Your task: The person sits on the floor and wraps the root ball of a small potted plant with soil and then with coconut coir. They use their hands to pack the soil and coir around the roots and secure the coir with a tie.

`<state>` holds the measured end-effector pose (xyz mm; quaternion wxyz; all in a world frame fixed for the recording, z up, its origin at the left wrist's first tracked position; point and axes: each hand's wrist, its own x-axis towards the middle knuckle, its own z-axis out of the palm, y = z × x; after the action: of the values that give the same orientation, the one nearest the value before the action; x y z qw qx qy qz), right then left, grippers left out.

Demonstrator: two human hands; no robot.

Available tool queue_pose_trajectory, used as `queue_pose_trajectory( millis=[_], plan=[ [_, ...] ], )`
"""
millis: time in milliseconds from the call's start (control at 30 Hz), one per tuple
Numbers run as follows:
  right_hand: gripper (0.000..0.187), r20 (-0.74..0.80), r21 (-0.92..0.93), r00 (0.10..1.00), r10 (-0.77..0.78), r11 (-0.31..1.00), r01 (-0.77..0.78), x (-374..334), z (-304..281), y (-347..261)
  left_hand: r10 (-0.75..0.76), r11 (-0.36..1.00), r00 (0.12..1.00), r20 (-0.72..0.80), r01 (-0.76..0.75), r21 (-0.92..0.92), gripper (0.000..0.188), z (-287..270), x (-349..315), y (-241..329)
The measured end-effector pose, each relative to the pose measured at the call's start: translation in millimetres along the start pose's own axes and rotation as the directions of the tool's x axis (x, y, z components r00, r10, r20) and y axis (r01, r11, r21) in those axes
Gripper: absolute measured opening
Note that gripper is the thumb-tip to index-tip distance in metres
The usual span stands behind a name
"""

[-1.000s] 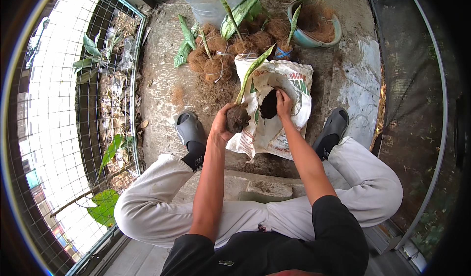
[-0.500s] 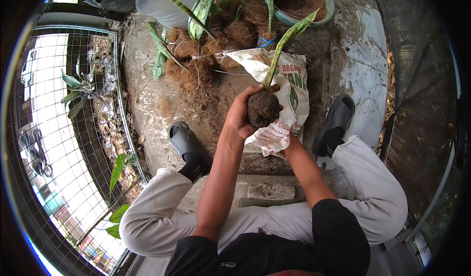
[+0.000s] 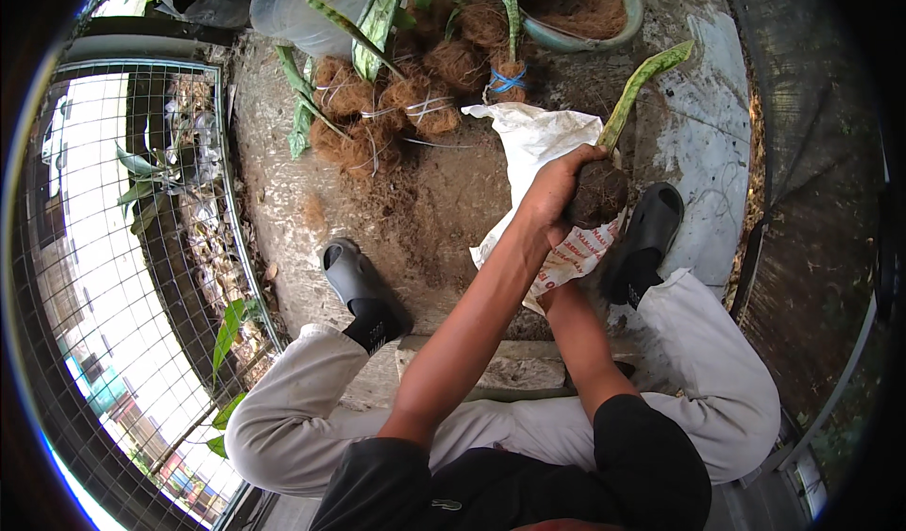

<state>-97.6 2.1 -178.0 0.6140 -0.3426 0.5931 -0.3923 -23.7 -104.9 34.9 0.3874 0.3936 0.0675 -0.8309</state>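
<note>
My left hand [image 3: 559, 191] is closed around a snake plant, gripping the dark round soil ball [image 3: 601, 194] at its base. The plant's long mottled leaf [image 3: 644, 80] leans up and to the right. Under the ball lies a white woven sack [image 3: 533, 139], its red-printed end folded towards me. My right forearm [image 3: 587, 337] runs in beneath this folded end, which hides my right hand and its fingers. Beyond the sack, several fibre-wrapped plant balls [image 3: 371, 134] sit bunched together, some bound with pale string. One ball has blue string [image 3: 508, 81] around it.
A round pot [image 3: 634, 23] of brown fibre stands at the far side, with a translucent tub [image 3: 297, 7] to its left. Wire mesh [image 3: 123, 276] borders the left. My sandalled feet [image 3: 354, 271] flank the work area. Loose fibre litters the ground.
My left hand has carried the snake plant to the right, and its leaf now tilts further right. The sack has shifted and folded, covering its green print. The right forearm stays beneath it.
</note>
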Motion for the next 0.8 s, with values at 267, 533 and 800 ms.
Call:
queue_pose_trajectory(
  millis=[267,533,800],
  plan=[
    [0.028,0.022,0.119,0.998,0.061,0.991,-0.063,2.0,0.7,-3.7,0.033,0.999,0.999,-0.002,-0.033,-0.003,0.024,10.2,7.7,3.8],
    [0.026,0.085,0.358,0.978,0.189,0.911,-0.207,9.2,8.1,-7.2,0.027,0.999,0.998,0.061,-0.028,0.026,0.025,6.8,9.1,3.0],
    [0.025,0.279,0.7,0.892,0.354,0.561,-0.442,41.9,27.3,-13.9,0.215,0.971,0.97,0.115,-0.199,-0.135,0.054,-75.7,-63.5,53.0]
  ],
)
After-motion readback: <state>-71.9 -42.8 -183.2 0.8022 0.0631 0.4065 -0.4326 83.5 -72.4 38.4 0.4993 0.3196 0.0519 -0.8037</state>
